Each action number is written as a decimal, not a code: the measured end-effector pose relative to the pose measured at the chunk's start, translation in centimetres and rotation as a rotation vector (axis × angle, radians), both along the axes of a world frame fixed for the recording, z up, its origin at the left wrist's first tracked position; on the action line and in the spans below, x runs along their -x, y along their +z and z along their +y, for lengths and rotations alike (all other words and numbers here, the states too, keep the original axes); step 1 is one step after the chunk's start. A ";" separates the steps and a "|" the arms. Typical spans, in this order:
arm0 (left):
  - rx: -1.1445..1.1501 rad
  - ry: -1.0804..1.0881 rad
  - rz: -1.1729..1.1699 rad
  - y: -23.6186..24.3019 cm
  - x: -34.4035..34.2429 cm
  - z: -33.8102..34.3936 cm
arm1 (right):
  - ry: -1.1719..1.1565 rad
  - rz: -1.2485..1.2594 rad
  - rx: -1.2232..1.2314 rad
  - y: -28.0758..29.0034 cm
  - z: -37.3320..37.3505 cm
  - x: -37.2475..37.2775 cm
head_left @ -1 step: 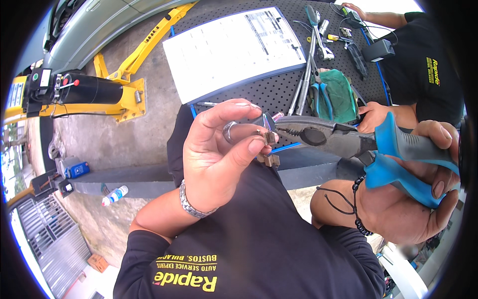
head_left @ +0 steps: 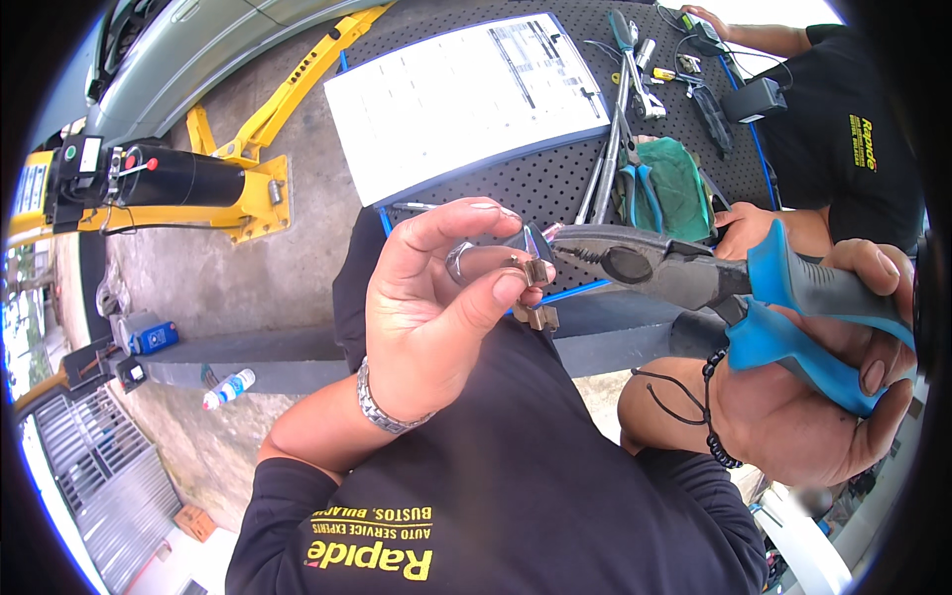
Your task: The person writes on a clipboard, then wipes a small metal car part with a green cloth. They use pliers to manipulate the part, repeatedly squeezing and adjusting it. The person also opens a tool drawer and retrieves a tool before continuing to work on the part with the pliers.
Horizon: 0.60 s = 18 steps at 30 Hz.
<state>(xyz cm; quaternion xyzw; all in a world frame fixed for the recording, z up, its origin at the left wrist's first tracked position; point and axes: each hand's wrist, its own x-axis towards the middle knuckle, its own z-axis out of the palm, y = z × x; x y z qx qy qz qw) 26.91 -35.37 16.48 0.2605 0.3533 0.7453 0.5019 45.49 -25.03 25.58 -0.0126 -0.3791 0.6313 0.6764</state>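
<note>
My left hand [head_left: 426,327] pinches a small brownish metal clip [head_left: 536,271] between thumb and fingers at the centre of the view. A similar metal piece [head_left: 537,316] shows just below my fingers. My right hand [head_left: 793,416] grips pliers with blue and grey handles [head_left: 823,297]; their serrated jaws point left, right beside the clip, and I cannot tell whether they touch it. My fingers hide part of the clip.
Beyond my hands, a perforated workbench [head_left: 491,188] holds a paper on a board [head_left: 456,99], long wrenches [head_left: 610,149] and a green cloth [head_left: 674,188]. A co-worker [head_left: 833,129] stands at the right. A yellow lift [head_left: 238,203] and car [head_left: 188,50] are at upper left.
</note>
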 end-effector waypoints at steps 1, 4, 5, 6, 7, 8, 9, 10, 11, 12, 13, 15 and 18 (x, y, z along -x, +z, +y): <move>0.015 -0.004 -0.035 0.1 -0.1 0.0 | -0.006 0.003 -0.019 -0.1 0.0 0.0; -0.001 -0.013 -0.041 -0.3 -0.1 0.0 | -0.023 0.014 0.005 -0.3 -0.1 0.0; -0.016 -0.011 -0.024 -0.5 -0.1 0.0 | -0.030 -0.032 0.042 -0.2 -0.4 0.0; -0.022 0.006 0.008 -0.7 -0.1 0.0 | -0.046 -0.068 0.072 -0.2 -0.6 0.2; -0.029 0.024 0.040 -0.8 -0.1 0.0 | -0.060 -0.104 0.102 -0.1 -0.8 0.5; -0.037 0.041 0.070 -0.9 0.0 0.1 | -0.083 -0.130 0.125 0.1 -1.1 1.0; -0.077 0.077 0.134 -1.1 0.0 0.1 | -0.073 -0.134 0.126 0.2 -1.2 1.2; -0.117 0.113 0.199 -1.3 -0.1 0.2 | -0.063 -0.138 0.128 0.2 -1.3 1.3; -0.158 0.148 0.262 -1.5 -0.1 0.3 | -0.022 -0.120 0.106 0.0 -1.3 1.1; -0.172 0.150 0.288 -1.6 0.1 0.4 | -0.005 -0.092 0.082 -0.2 -1.2 1.0; -0.186 0.151 0.315 -1.6 0.4 0.4 | 0.013 -0.062 0.058 -0.3 -1.2 0.9; -0.188 0.159 0.358 -1.6 0.4 0.3 | -0.016 0.017 0.028 -0.7 -0.9 0.5; -0.162 0.176 0.423 -0.9 0.5 0.3 | -0.095 0.068 0.063 -0.4 -0.7 0.4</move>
